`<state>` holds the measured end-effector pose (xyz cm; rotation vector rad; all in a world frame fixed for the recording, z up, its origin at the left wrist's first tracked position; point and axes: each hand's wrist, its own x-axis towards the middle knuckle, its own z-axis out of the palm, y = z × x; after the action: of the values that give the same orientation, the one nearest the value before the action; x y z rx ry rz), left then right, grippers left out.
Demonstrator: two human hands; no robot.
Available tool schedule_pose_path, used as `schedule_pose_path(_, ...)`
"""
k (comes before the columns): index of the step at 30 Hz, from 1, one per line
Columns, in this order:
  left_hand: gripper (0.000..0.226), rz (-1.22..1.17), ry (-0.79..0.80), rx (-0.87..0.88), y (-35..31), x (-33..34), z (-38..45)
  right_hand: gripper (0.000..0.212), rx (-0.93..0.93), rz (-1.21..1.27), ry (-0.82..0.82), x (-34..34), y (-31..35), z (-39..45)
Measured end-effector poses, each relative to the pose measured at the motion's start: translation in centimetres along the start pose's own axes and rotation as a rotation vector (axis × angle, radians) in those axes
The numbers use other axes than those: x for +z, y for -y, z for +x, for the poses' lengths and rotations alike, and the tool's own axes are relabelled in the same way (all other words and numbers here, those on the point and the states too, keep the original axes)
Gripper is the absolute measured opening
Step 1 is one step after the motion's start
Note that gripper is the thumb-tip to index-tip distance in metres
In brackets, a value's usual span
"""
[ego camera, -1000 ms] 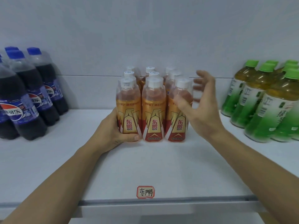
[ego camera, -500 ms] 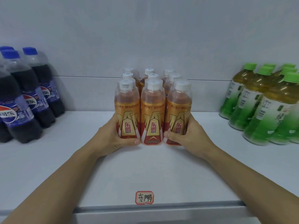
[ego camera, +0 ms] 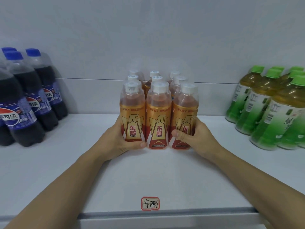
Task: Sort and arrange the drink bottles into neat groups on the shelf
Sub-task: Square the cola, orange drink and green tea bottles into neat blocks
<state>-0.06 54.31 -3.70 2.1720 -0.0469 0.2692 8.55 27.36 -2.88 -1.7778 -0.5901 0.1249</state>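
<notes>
Several orange energy-drink bottles with white caps stand in a tight three-wide block at the middle of the white shelf. My left hand wraps the lower part of the front-left orange bottle, thumb across its base. My right hand grips the front-right orange bottle, thumb on its label. Dark cola bottles with blue caps stand grouped at the left. Green tea bottles with green caps stand grouped at the right.
A small red-bordered paper label with handwritten characters sticks near the shelf's front edge. A white back wall rises behind the bottles. Bare shelf gaps lie between the orange block and each side group.
My right hand dropped from open in the air beside the block onto the front-right bottle. The view drew closer; the block now sits squared.
</notes>
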Motion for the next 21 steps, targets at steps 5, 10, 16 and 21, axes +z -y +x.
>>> schedule_pose_path(5,0.095,-0.015,0.031,0.002,-0.24,-0.13,-0.03,0.067,0.008,-0.024,-0.017,-0.12,-0.2,0.19)
schedule_pose_path(10,0.092,-0.005,0.019,0.002,-0.43,-0.03,-0.11,0.077,0.002,-0.021,-0.047,-0.42,-0.34,0.36)
schedule_pose_path(16,0.091,0.011,0.001,-0.012,-0.34,0.0,-0.15,0.081,-0.015,0.007,-0.045,-0.43,-0.63,0.41)
schedule_pose_path(21,0.09,0.025,-0.001,-0.009,-0.23,-0.18,-0.15,0.082,-0.029,0.002,-0.035,-0.37,-0.6,0.28)
